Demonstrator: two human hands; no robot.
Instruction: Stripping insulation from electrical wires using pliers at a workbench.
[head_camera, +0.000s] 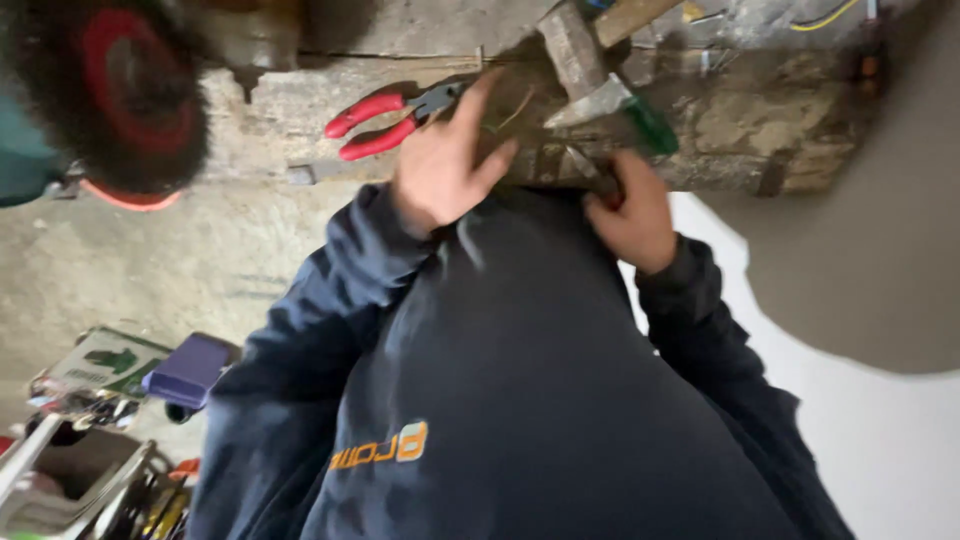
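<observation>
Clutter fills the lower left corner of the head view: a green and white carton (100, 362) lies on the concrete floor (150, 260), a purple box-shaped thing (190, 370) sits just right of it, and below them a light metal frame (60, 480) holds a jumble of small tools with orange and yellow handles; what exactly lies in there is too blurred to tell. Up from the carton, in the top left corner, a round wire brush wheel (130, 90) with dark bristles and a red centre hangs over the edge of the rough stone bench (760, 130).

Right of the wheel, red-handled pliers (385, 122) lie flat on the bench, jaws pointing right. The left hand (440, 165) is just right of the pliers, its fingers (478, 95) spread apart and holding nothing, the tips close to the pliers' jaws and over the bench edge. A dark blue sweatshirt (500, 400) covers both arms and fills the middle of the view.

Right of the pliers, a hammer (580, 60) with a worn grey head and a wooden handle rests on the bench, with a green-handled tool (648, 122) beside it. The right hand (632, 210) is below the hammer, its fingers curled together on a small dark object (590, 172) at the bench edge; what that object is cannot be made out. A pale wall (880, 440) lies right of the sleeve.
</observation>
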